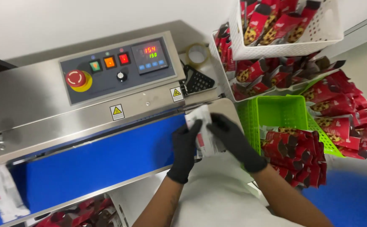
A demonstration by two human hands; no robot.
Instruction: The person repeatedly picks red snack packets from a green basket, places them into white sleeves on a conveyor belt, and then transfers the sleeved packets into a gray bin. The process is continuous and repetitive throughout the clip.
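Both gloved hands hold one white pouch [203,133] at the right end of the blue belt [99,162]: the left hand [185,148] has its fingers closed on the pouch's left edge, the right hand [234,141] on its right. The pouch's long axis runs away from the person, top edge toward the sealing machine [65,101] slot. Both hands are equally near.

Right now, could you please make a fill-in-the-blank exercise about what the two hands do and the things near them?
1. Both hands, left hand and right hand, wear ____ gloves.
2. Together they hold a pouch at the end of the ____ conveyor belt.
3. Beside the right hand stands a ____ basket.
4. The white basket holds ____ packets.

Missing words: black; blue; green; red
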